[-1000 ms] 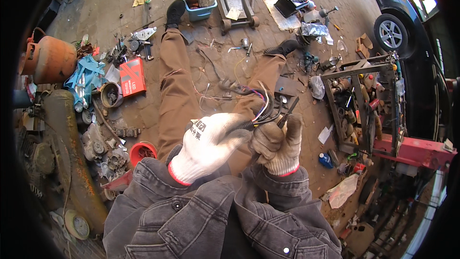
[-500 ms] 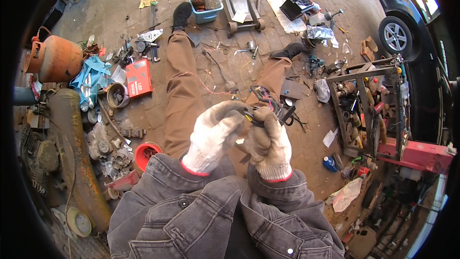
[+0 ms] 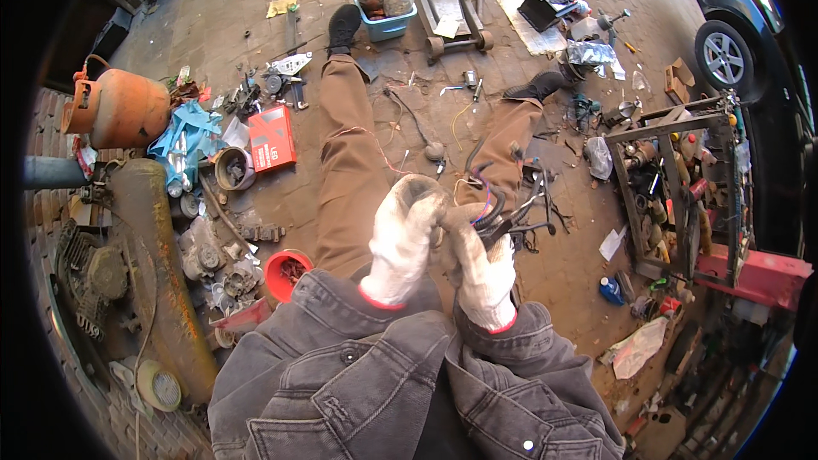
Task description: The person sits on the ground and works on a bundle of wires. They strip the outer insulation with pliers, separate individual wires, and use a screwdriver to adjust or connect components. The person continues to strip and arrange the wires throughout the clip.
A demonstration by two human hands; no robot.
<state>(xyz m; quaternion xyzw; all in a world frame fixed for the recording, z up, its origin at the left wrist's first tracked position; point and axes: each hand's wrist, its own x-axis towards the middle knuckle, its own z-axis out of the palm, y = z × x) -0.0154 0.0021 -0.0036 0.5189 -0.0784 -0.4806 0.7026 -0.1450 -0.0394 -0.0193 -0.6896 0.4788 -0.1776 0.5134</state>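
Observation:
My left hand (image 3: 399,243) and my right hand (image 3: 481,271), both in white work gloves with soiled fingertips, meet over my lap. Their fingers are closed in a pinch on a wiring harness (image 3: 496,213) of black sleeved cables with purple, red and yellow wires. Most of the harness spills out beyond the right hand, over my right leg. A thin reddish wire (image 3: 381,152) crosses my left leg and runs up to the left fingertips. The exact bit between the fingers is hidden by the gloves.
On the left are an orange gas cylinder (image 3: 128,108), a red box (image 3: 272,138) and a red bucket (image 3: 286,275). Ahead lie a blue basket (image 3: 390,28) and a floor jack (image 3: 443,0). At right, a metal frame (image 3: 673,187) holds clutter beside a dark car (image 3: 754,60).
The whole view has shifted, so things appear further right. My fingers have turned and now cover the black and yellow wire that showed between them. More of the harness shows beside my right hand.

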